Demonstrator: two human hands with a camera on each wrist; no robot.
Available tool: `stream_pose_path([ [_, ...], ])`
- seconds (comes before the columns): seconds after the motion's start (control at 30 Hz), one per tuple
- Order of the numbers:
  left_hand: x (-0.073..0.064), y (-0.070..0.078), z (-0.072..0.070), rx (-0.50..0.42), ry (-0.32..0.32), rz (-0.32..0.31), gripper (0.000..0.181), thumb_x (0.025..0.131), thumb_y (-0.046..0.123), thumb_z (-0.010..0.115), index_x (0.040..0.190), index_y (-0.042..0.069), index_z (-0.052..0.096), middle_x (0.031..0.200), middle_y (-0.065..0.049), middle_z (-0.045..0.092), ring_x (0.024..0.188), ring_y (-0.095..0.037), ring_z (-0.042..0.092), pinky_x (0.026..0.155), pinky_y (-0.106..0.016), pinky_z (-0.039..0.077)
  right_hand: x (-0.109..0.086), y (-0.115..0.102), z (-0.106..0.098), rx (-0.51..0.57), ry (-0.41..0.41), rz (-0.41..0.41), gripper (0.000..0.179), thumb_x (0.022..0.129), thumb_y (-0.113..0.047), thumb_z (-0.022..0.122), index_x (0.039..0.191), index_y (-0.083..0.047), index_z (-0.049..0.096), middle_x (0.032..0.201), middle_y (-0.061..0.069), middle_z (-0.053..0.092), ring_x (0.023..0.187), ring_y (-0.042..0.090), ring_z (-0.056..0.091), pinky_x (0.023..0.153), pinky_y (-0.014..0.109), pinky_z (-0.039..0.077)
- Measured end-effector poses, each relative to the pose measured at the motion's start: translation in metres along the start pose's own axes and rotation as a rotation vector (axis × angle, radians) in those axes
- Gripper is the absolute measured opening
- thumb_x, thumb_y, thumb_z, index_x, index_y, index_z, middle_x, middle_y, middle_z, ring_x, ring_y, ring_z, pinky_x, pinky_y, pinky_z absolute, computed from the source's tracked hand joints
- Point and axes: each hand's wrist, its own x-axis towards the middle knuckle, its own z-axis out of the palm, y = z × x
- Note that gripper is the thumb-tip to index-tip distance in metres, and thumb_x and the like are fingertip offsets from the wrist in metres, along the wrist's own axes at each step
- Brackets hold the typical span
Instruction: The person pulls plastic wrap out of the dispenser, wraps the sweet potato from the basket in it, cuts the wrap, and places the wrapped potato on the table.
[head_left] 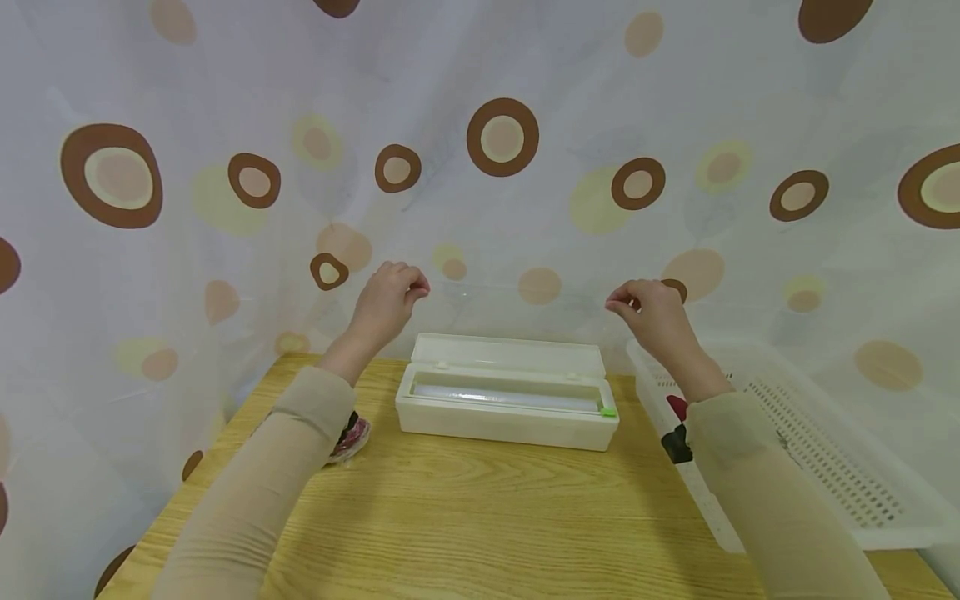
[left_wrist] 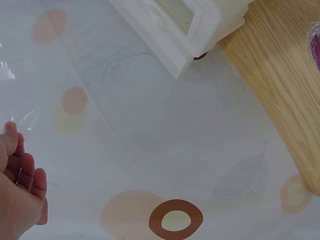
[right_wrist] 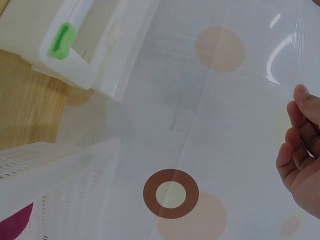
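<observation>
A clear sheet of cling film point(right_wrist: 274, 60) stretches between both hands, showing mainly by its glints in the wrist views. Its left corner is pinched between thumb and fingertips of my left hand point(head_left: 386, 300). My right hand point(head_left: 654, 317) pinches the other corner at about the same height. Below and between the hands, a white cling film dispenser point(head_left: 506, 429) stands on the table with its lid point(head_left: 510, 354) raised. Inside lies a roll of film point(head_left: 506, 397). A green slide cutter point(head_left: 608, 412) sits at the right end of its front edge.
On the right stands a white perforated basket point(head_left: 855, 425), partly behind the right forearm, with a dark red and black item point(head_left: 677, 443) at its near side. A film-wrapped dark red item point(head_left: 354, 440) lies beside the left sleeve. A patterned curtain point(head_left: 502, 217) hangs behind the wooden table point(head_left: 480, 517).
</observation>
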Motion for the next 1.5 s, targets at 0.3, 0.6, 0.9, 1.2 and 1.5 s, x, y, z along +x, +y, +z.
stream_pose_path([
  [0.3,0.003,0.001,-0.003,0.015,-0.008,-0.011,0.009,0.090,0.013,0.063,0.087,0.005,0.066,0.088,-0.009,0.063,0.086,-0.027,0.052,0.079,-0.038,0.045,0.001,-0.005,-0.005,0.002,0.018,-0.015,0.013,0.091,-0.014,0.063,0.094,-0.002,0.068,0.090,0.015,0.065,0.082,0.028,0.050,0.073,0.041,0.041],
  [0.6,0.004,0.002,-0.004,0.016,-0.001,-0.009,0.008,0.090,0.013,0.063,0.087,0.005,0.066,0.088,-0.009,0.063,0.084,-0.027,0.051,0.078,-0.037,0.045,0.001,-0.006,-0.007,-0.006,0.027,-0.024,0.015,0.091,-0.016,0.062,0.094,-0.002,0.068,0.091,0.015,0.066,0.081,0.028,0.050,0.073,0.041,0.041],
  [0.9,0.005,0.001,-0.004,0.019,0.016,-0.005,0.009,0.089,0.013,0.063,0.087,0.005,0.066,0.088,-0.010,0.063,0.084,-0.028,0.051,0.079,-0.037,0.044,0.001,-0.006,-0.007,-0.008,0.052,-0.040,0.013,0.090,-0.014,0.064,0.093,-0.002,0.068,0.089,0.015,0.066,0.078,0.027,0.049,0.072,0.040,0.039],
  [1.2,0.007,0.004,-0.006,0.026,0.030,-0.001,0.008,0.089,0.012,0.063,0.087,0.005,0.066,0.088,-0.010,0.064,0.084,-0.028,0.051,0.079,-0.038,0.044,0.002,-0.005,-0.006,-0.038,0.086,-0.057,0.013,0.090,-0.014,0.064,0.091,-0.002,0.068,0.084,0.014,0.065,0.075,0.026,0.048,0.073,0.040,0.036],
  [1.5,0.012,0.005,-0.010,0.035,0.038,-0.010,0.009,0.090,0.013,0.063,0.087,0.004,0.066,0.089,-0.010,0.065,0.085,-0.028,0.052,0.079,-0.038,0.045,0.005,-0.008,-0.010,-0.028,0.095,-0.045,0.013,0.090,-0.013,0.064,0.091,-0.001,0.068,0.085,0.015,0.064,0.076,0.027,0.047,0.071,0.040,0.038],
])
